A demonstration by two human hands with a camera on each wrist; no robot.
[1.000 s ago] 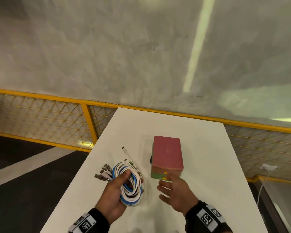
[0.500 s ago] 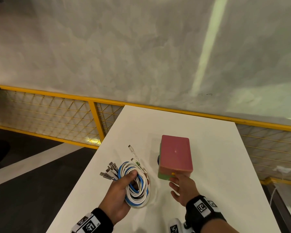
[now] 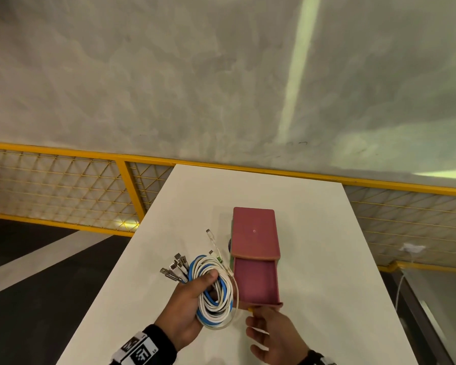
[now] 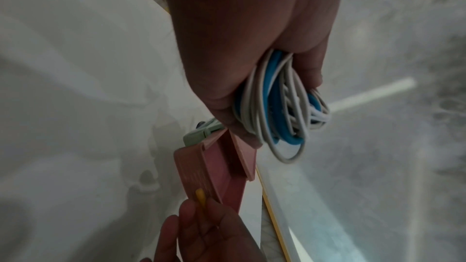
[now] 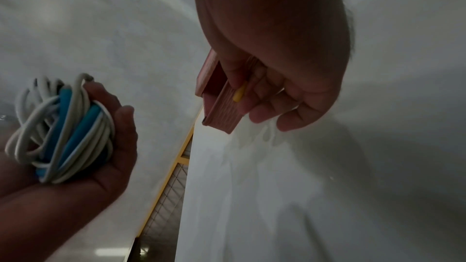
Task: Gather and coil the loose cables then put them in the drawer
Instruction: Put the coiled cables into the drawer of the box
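Right hand (image 3: 273, 335): fingers pinch yellow knob (image 5: 239, 91), red drawer (image 3: 256, 281) drawn out of its box (image 3: 254, 233). Left hand (image 3: 188, 299): grips coiled cables (image 3: 215, 291) just beside. Step: opening. Next, likely: lower coil in.

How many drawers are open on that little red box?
1. The top drawer of the box is pulled out toward the person, whose right hand pinches its yellow knob. A green layer underneath may be another drawer, mostly hidden.
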